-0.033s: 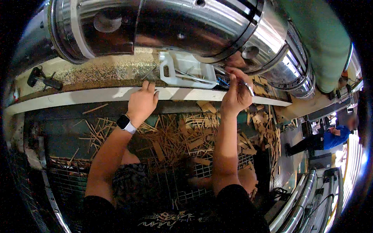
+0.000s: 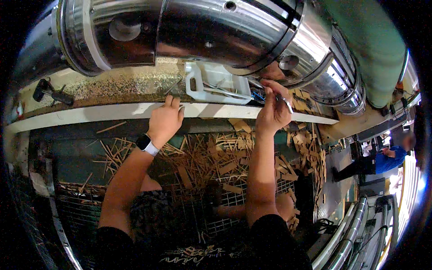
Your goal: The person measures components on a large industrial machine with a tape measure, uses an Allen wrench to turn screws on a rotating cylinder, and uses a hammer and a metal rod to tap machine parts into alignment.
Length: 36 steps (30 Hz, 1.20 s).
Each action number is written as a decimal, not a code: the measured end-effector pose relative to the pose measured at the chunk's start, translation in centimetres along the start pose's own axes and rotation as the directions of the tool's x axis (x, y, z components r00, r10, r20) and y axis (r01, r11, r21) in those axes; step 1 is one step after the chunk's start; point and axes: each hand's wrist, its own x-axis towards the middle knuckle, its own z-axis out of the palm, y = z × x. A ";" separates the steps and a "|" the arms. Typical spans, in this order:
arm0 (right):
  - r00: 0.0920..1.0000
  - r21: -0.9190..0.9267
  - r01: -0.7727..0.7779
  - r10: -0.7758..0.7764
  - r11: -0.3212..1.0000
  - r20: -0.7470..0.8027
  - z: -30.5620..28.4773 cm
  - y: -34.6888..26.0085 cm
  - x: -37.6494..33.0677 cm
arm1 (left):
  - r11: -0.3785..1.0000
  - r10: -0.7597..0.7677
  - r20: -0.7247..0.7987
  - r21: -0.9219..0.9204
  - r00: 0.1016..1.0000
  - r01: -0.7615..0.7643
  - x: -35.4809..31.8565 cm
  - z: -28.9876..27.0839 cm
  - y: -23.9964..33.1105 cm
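My left hand [image 2: 165, 120], with a watch on its wrist, rests on the white beam [image 2: 128, 111], thumb apart from the fingers. Just beyond its fingertips lies a thin metal rod [image 2: 174, 84]. My right hand [image 2: 273, 112] is raised under the large polished metal cylinder [image 2: 216, 38]. Its fingers are closed around a slim, shiny metal hand tool [image 2: 287, 107], whose end sticks out by the little finger; the rest is partly hidden. Between the hands, a cut-open white plastic jug [image 2: 198, 93] lies on its side with several metal tools in it.
A black clamp-like handle [image 2: 51, 93] lies on the ledge at far left. Strips of cardboard scrap [image 2: 211, 155] are heaped below the beam, over a wire mesh [image 2: 231, 186]. A green roller [image 2: 369, 49] is at upper right. A person in a blue top [image 2: 390, 158] stands farther right.
My right hand and the tool have shifted very slightly. My left hand stays on the beam.
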 end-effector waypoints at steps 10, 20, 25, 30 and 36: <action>0.994 -0.031 -0.036 0.033 0.999 -0.104 1.5 0.1 0.2 | 0.632 0.021 -0.094 -0.770 0.995 -0.086 2.7 0.6 5.8; 0.906 -0.338 0.030 0.117 0.941 0.406 -4.0 -4.1 4.4 | -0.585 0.032 0.403 -0.735 0.914 0.345 8.2 -3.9 13.7; 0.764 -0.453 0.275 0.094 0.848 0.638 -5.3 -5.4 6.7 | -0.714 0.108 0.369 -0.617 0.923 0.331 8.3 -3.0 13.6; 0.468 0.367 -0.880 0.683 0.301 0.561 -5.2 -4.6 5.2 | -0.782 0.123 0.405 -0.523 0.906 0.340 8.3 -3.0 14.5; 0.681 -0.142 0.059 0.065 0.988 0.729 -6.7 -4.1 4.7 | -0.784 0.143 0.418 -0.506 0.897 0.361 8.3 -3.2 13.7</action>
